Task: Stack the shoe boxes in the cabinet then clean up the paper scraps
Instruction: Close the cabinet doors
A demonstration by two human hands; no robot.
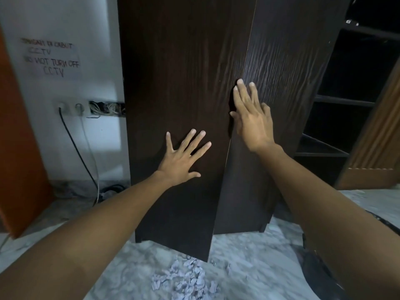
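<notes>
Both hands, left point(180, 158), right point(252, 118), flat on cabinet doors point(184, 61), paper scraps point(186, 279) below

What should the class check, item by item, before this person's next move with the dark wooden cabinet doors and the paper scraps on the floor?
1. Left hand flat on the left dark wood-grain cabinet door, fingers spread: ok.
2. Right hand open against the right dark wood-grain door near the seam: ok.
3. Both hands free of any load: ok.
4. Doors fully shut and flush: not ok, their bottom edges do not line up.
5. Shoe boxes stacked inside: cannot tell, the doors hide the interior.
6. Crumpled white paper scraps cleared from the marbled floor: not ok, a pile lies below the doors.
</notes>
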